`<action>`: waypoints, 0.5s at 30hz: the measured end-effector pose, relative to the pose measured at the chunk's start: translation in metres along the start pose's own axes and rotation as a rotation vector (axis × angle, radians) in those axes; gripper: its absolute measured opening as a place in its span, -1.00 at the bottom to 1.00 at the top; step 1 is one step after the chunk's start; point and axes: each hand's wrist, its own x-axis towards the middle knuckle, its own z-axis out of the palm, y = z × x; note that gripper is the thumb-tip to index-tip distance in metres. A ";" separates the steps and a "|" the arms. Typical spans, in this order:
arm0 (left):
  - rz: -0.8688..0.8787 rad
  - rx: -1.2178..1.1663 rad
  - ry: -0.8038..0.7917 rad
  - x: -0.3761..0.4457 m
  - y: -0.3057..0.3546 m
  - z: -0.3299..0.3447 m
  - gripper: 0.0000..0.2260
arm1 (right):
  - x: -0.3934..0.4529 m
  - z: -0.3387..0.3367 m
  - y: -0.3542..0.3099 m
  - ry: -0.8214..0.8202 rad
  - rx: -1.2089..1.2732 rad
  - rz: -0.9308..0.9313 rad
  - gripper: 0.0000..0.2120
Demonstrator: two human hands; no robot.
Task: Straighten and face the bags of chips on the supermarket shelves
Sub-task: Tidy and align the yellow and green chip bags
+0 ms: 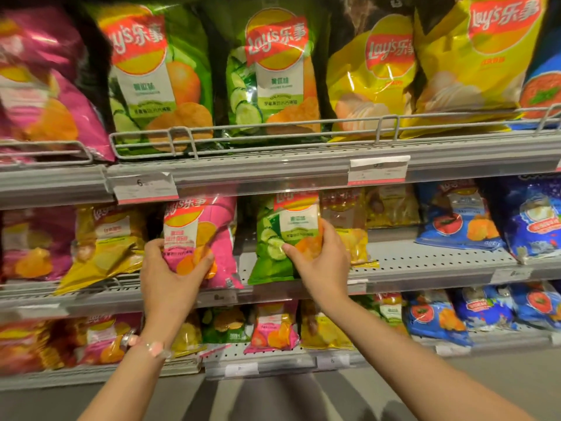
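Observation:
On the middle shelf (pixel 425 268), my left hand (pixel 170 275) grips the lower part of a pink bag of chips (pixel 209 226), fingers curled round its front. Beside it, my right hand (pixel 321 262) grips a green cucumber bag of chips (pixel 273 238) from its right side, thumb across the front. Both bags stand roughly upright at the shelf's front, the pink one leaning slightly left. A yellow bag (pixel 103 247) to the left lies tilted forward over the shelf edge.
The top shelf (pixel 303 165) holds large pink, green and yellow bags behind a wire rail (pixel 243 129). Blue bags (pixel 455 220) stand at the middle shelf's right. The lower shelf (pixel 273 357) carries small mixed bags. Price tags (pixel 378 170) hang on the shelf edges.

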 end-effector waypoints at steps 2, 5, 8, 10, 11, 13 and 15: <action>-0.008 -0.012 0.004 0.003 -0.004 -0.007 -0.49 | 0.004 0.021 -0.008 -0.022 -0.054 -0.016 -0.32; -0.017 -0.041 -0.006 0.005 -0.008 -0.010 -0.50 | 0.011 0.046 -0.012 -0.039 -0.122 0.017 -0.33; -0.049 -0.075 -0.012 0.002 -0.009 -0.011 -0.51 | 0.015 0.063 -0.009 -0.091 -0.222 0.032 -0.31; -0.084 -0.104 -0.029 0.000 -0.009 -0.011 -0.51 | 0.019 0.070 -0.009 -0.133 -0.297 0.051 -0.28; -0.095 -0.113 -0.041 0.000 -0.009 -0.010 -0.51 | 0.023 0.071 -0.009 -0.161 -0.311 0.075 -0.27; -0.116 -0.125 -0.059 0.000 -0.009 -0.008 -0.51 | 0.029 0.070 -0.013 -0.235 -0.340 0.113 -0.23; -0.127 -0.124 -0.073 0.000 -0.009 -0.008 -0.51 | 0.029 0.064 -0.020 -0.242 -0.353 0.089 -0.23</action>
